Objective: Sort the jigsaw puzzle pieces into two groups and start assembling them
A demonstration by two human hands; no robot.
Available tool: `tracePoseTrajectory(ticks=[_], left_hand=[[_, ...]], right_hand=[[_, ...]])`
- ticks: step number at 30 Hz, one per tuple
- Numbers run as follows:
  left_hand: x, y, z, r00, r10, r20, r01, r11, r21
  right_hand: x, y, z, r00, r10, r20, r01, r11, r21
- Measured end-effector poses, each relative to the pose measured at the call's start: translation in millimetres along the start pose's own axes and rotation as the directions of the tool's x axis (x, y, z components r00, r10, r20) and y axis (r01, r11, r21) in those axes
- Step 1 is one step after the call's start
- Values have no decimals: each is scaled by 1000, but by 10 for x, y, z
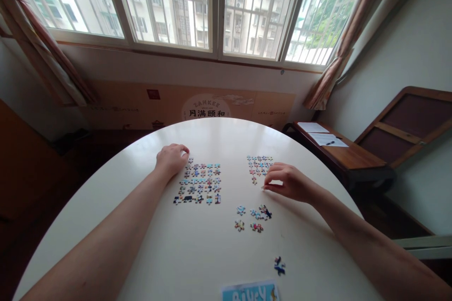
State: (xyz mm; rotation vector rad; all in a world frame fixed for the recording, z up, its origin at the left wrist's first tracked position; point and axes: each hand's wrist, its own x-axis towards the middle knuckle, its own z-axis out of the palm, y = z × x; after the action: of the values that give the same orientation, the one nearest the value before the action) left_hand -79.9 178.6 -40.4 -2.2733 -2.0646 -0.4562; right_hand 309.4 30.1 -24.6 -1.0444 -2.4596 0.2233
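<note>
My left hand [172,159] rests on the white table with its fingers curled and thumb and fingertips close together. It is beside the top left corner of a block of jigsaw puzzle pieces [201,181] laid out in rows; what its fingertips hold, if anything, is hidden. My right hand [290,181] pinches a small pale puzzle piece [263,188] between thumb and fingers, low over the table. Just beyond it lies a second group of puzzle pieces [259,163] in close rows, partly covered by the hand.
Several loose puzzle pieces [257,227] lie nearer me, and a dark blue one [279,265] sits apart. A blue printed card or box [250,291] is at the near edge of view. The round table [226,138] stands before a window; a wooden bench [339,153] holds papers and a pen.
</note>
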Motion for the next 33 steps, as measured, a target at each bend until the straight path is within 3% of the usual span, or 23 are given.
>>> tracePoseTrajectory(ticks=[3, 7, 16, 33], left_hand=[[3, -9, 7, 1000, 5, 1, -5, 1000, -5], [8, -15, 15, 1000, 8, -6, -8, 1000, -6], [-13, 22, -25, 1000, -1, 3, 1, 1000, -13], [-3, 5, -6, 1000, 6, 5, -6, 1000, 0]], right_hand=[[-31, -35, -41, 994, 13, 106, -19, 998, 52], [-59, -38, -95, 990, 51, 128, -62, 994, 85], [-52, 24, -18, 992, 89, 93, -94, 994, 50], [-9, 32, 175, 969, 233, -87, -239, 969, -62]])
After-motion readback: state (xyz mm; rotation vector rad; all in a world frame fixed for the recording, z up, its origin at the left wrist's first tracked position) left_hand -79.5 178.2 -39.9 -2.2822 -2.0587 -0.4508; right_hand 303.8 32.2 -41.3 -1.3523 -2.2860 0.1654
